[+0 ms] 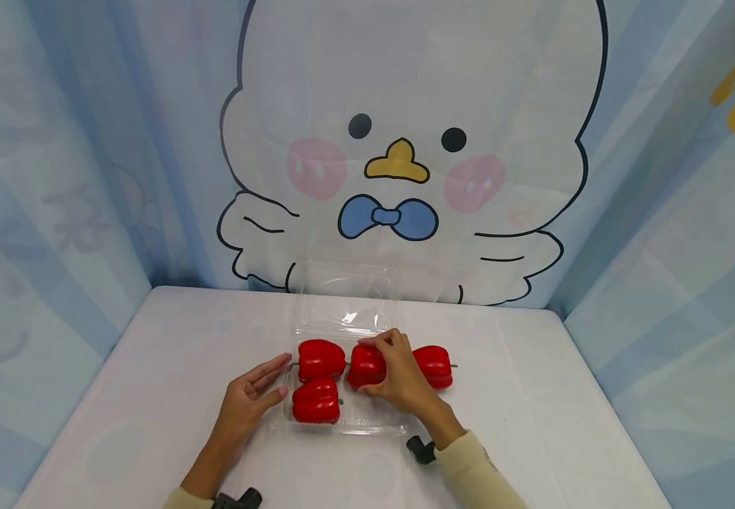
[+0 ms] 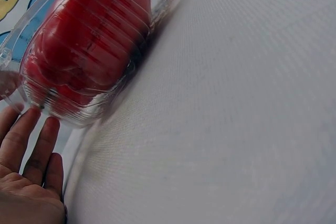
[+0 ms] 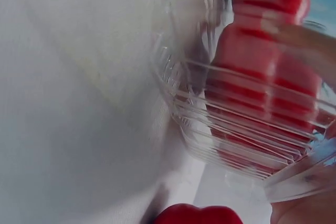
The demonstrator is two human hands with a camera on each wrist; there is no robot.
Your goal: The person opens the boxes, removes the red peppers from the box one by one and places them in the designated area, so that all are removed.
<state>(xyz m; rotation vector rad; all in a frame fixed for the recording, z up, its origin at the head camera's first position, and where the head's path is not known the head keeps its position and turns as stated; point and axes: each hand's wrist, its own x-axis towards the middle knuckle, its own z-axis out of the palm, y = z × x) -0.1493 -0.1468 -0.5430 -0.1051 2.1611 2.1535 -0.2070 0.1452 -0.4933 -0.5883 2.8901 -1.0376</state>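
Note:
A clear plastic clamshell box (image 1: 373,417) lies on the table with its lid (image 1: 348,314) raised at the back. Inside its left half are two red bell peppers, one behind (image 1: 321,359) and one in front (image 1: 316,401). My right hand (image 1: 402,378) grips a third red bell pepper (image 1: 364,366) between thumb and fingers, in the back right part of the box. The left wrist view shows my left hand (image 2: 29,177) with extended fingers at the box's ribbed left wall. Just right of the box, partly behind my right hand, another bell pepper (image 1: 436,366) rests.
The white-covered table (image 1: 533,417) stretches out on both sides of the box. Behind it hangs a curtain (image 1: 501,92) printed with a cartoon bird, and blue-white curtains flank the sides. Black camera mounts (image 1: 421,449) sit at both wrists.

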